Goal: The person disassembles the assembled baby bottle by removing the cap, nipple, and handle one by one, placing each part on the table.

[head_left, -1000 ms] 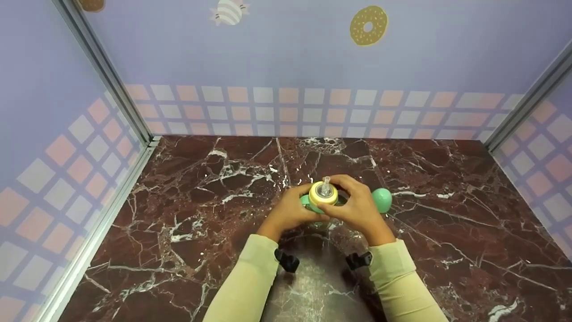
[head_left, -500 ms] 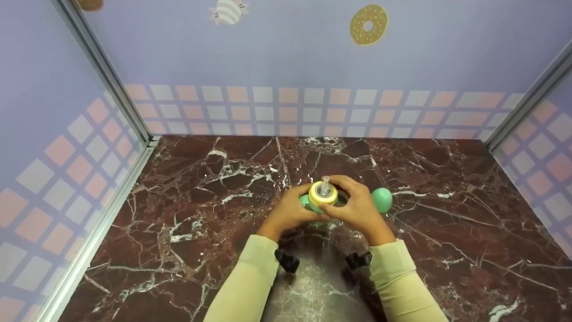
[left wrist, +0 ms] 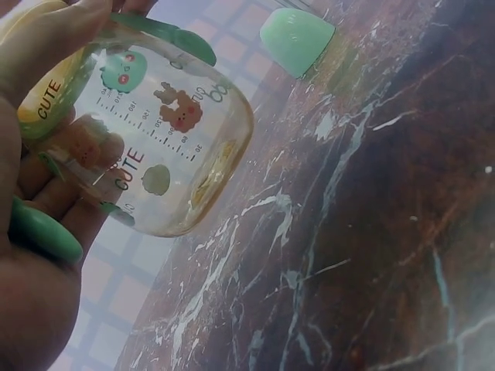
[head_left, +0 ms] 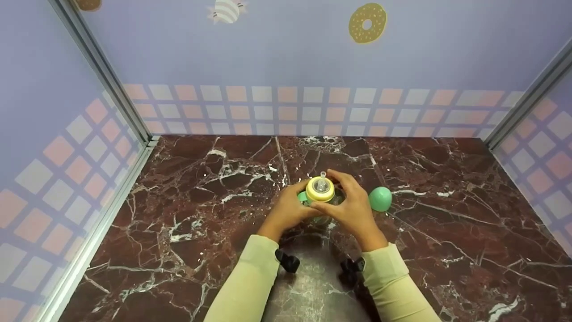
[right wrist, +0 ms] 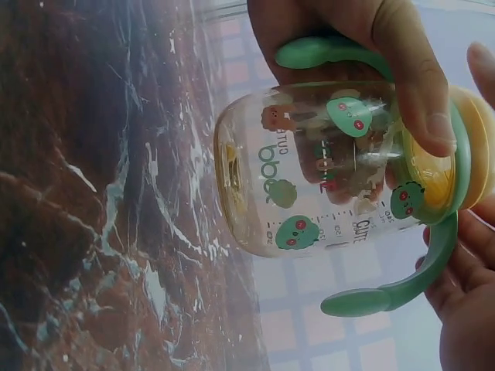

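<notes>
A clear baby bottle [left wrist: 158, 127] with printed cartoon faces and green side handles [right wrist: 387, 297] stands between the hands. Its yellow collar [head_left: 319, 195] surrounds a clear teat [head_left: 322, 181] at the top. My left hand [head_left: 288, 210] holds the bottle's upper body, one handle against its palm and its thumb near the collar. My right hand [head_left: 357, 208] grips the yellow collar, thumb on the near side and fingers on the far side. Whether the base touches the table is unclear. A green domed cap [head_left: 380, 199] rests on the table just right of the right hand.
The dark red marbled table [head_left: 187, 264] carries small white specks around the hands. Purple panels [head_left: 286, 58] with printed squares and sweets enclose its back and sides, joined by metal corner rails [head_left: 107, 71].
My right hand and forearm have shifted slightly left, turning at the collar. The bottle top has moved a little left and away. The left hand has barely moved; the cap stays on the table.
</notes>
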The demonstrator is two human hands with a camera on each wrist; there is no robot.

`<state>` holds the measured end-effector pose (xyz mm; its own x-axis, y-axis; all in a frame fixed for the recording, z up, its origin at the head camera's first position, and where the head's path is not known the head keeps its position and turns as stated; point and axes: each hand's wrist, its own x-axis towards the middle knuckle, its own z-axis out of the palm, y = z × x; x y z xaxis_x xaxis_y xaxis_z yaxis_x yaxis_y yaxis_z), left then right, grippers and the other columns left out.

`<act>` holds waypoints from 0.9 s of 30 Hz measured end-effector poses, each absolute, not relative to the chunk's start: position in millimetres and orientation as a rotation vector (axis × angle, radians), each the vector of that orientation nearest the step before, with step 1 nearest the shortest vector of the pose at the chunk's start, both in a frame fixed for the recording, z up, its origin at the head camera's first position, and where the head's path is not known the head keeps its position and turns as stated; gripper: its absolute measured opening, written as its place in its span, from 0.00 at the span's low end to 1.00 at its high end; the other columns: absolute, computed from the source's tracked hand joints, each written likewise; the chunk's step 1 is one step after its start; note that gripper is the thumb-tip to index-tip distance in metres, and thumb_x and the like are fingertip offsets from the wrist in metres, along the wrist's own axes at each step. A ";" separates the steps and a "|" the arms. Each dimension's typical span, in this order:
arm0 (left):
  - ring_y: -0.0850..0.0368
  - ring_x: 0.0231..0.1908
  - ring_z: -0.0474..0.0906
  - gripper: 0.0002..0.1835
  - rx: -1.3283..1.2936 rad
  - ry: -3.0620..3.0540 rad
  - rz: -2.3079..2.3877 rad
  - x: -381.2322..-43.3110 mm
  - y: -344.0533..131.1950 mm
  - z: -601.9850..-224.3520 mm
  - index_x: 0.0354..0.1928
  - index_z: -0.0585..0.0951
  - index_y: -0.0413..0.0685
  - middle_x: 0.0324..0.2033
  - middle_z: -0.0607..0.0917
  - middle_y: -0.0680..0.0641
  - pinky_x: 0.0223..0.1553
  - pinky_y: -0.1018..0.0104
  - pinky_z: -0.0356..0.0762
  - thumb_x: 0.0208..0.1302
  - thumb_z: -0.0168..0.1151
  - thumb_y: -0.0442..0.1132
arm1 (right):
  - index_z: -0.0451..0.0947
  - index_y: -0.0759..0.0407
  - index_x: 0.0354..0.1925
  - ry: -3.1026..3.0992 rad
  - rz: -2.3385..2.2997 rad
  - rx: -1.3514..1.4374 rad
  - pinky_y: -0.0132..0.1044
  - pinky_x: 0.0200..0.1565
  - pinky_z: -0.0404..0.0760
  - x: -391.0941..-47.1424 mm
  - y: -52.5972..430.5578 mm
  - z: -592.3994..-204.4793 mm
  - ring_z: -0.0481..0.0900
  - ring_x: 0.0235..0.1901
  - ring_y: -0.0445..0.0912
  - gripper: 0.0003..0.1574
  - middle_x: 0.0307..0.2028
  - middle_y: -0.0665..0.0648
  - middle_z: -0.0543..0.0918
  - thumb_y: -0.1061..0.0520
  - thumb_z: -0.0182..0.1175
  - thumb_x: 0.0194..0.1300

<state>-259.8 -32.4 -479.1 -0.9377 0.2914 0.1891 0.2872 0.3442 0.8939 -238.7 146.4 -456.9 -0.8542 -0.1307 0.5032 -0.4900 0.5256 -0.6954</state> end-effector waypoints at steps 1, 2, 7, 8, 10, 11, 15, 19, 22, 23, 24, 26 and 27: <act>0.59 0.46 0.79 0.42 0.552 2.570 1.712 -259.8 -32.5 -479.1 0.60 0.78 0.60 0.50 0.84 0.54 0.50 0.61 0.78 0.37 0.79 0.59 | 0.73 0.59 0.62 -2.376 1.248 0.498 0.44 0.55 0.79 -238.7 145.6 -456.8 0.79 0.52 0.50 0.54 0.55 0.57 0.80 0.41 0.79 0.38; 0.59 0.46 0.79 0.42 0.550 2.566 1.717 -259.8 -32.5 -479.3 0.60 0.78 0.60 0.51 0.84 0.54 0.50 0.61 0.78 0.37 0.79 0.59 | 0.73 0.59 0.61 -2.377 1.231 0.485 0.44 0.56 0.78 -238.5 144.9 -456.4 0.79 0.53 0.51 0.54 0.55 0.57 0.80 0.40 0.79 0.37; 0.59 0.48 0.79 0.44 0.541 2.555 1.748 -259.7 -32.4 -478.8 0.62 0.77 0.60 0.52 0.83 0.53 0.53 0.60 0.77 0.37 0.79 0.59 | 0.76 0.59 0.55 -2.376 1.182 0.425 0.44 0.54 0.77 -238.0 141.5 -454.3 0.80 0.49 0.50 0.52 0.49 0.56 0.81 0.35 0.78 0.34; 0.59 0.49 0.79 0.44 0.540 2.556 1.751 -259.5 -32.4 -478.4 0.62 0.77 0.61 0.53 0.83 0.54 0.54 0.60 0.76 0.36 0.79 0.59 | 0.77 0.58 0.54 -2.377 1.178 0.420 0.43 0.53 0.77 -237.9 140.9 -454.0 0.79 0.48 0.49 0.51 0.47 0.56 0.81 0.35 0.78 0.34; 0.59 0.50 0.79 0.43 0.544 2.552 1.756 -259.2 -32.2 -477.8 0.61 0.77 0.61 0.53 0.83 0.54 0.56 0.59 0.75 0.37 0.79 0.59 | 0.77 0.57 0.52 -2.380 1.176 0.418 0.42 0.51 0.78 -238.0 140.0 -453.6 0.79 0.46 0.47 0.49 0.46 0.54 0.80 0.33 0.77 0.35; 0.59 0.50 0.79 0.42 0.548 2.551 1.757 -259.1 -32.1 -477.7 0.61 0.77 0.62 0.53 0.83 0.54 0.57 0.59 0.75 0.38 0.79 0.58 | 0.77 0.57 0.51 -2.381 1.174 0.420 0.41 0.51 0.78 -237.9 139.6 -453.2 0.79 0.46 0.46 0.48 0.45 0.54 0.80 0.33 0.77 0.35; 0.59 0.51 0.79 0.41 0.558 2.558 1.745 -258.5 -32.3 -477.6 0.60 0.78 0.63 0.53 0.84 0.55 0.57 0.59 0.74 0.39 0.79 0.57 | 0.77 0.57 0.49 -2.387 1.159 0.424 0.40 0.49 0.78 -238.4 139.0 -452.2 0.79 0.45 0.45 0.45 0.44 0.54 0.80 0.34 0.77 0.37; 0.60 0.48 0.80 0.40 0.569 2.561 1.737 -258.3 -32.8 -479.3 0.59 0.78 0.63 0.51 0.84 0.56 0.54 0.59 0.77 0.38 0.79 0.58 | 0.78 0.58 0.48 -2.386 1.156 0.446 0.39 0.50 0.79 -238.8 139.9 -451.0 0.80 0.45 0.46 0.42 0.44 0.55 0.80 0.37 0.78 0.39; 0.60 0.47 0.80 0.39 0.582 2.550 1.740 -258.4 -33.1 -480.6 0.58 0.79 0.63 0.50 0.84 0.56 0.52 0.60 0.78 0.39 0.80 0.57 | 0.78 0.58 0.48 -2.385 1.180 0.480 0.38 0.50 0.80 -238.6 141.4 -450.4 0.81 0.45 0.45 0.40 0.44 0.55 0.81 0.38 0.78 0.41; 0.60 0.47 0.80 0.39 0.585 2.547 1.740 -258.4 -33.2 -480.8 0.59 0.78 0.63 0.50 0.84 0.56 0.52 0.61 0.78 0.39 0.80 0.57 | 0.79 0.58 0.48 -2.386 1.190 0.492 0.38 0.49 0.80 -238.6 142.1 -450.0 0.81 0.45 0.45 0.40 0.45 0.54 0.82 0.39 0.78 0.41; 0.60 0.47 0.80 0.39 0.587 2.541 1.740 -258.4 -33.3 -480.9 0.59 0.78 0.63 0.49 0.84 0.56 0.51 0.61 0.78 0.39 0.80 0.57 | 0.79 0.58 0.48 -2.388 1.201 0.505 0.39 0.49 0.81 -238.2 142.8 -449.5 0.81 0.46 0.45 0.39 0.45 0.54 0.82 0.39 0.78 0.42; 0.60 0.46 0.80 0.39 0.589 2.535 1.733 -258.3 -33.5 -480.8 0.59 0.78 0.63 0.49 0.84 0.56 0.51 0.62 0.78 0.39 0.80 0.56 | 0.79 0.58 0.49 -2.398 1.214 0.527 0.39 0.48 0.81 -237.8 144.0 -448.6 0.81 0.45 0.44 0.38 0.46 0.54 0.82 0.40 0.77 0.44; 0.60 0.46 0.80 0.39 0.585 2.530 1.734 -258.3 -33.5 -480.6 0.59 0.78 0.63 0.49 0.84 0.56 0.51 0.62 0.78 0.39 0.80 0.55 | 0.79 0.58 0.50 -2.404 1.219 0.536 0.39 0.48 0.81 -237.7 144.6 -448.1 0.80 0.45 0.44 0.38 0.46 0.53 0.82 0.40 0.77 0.45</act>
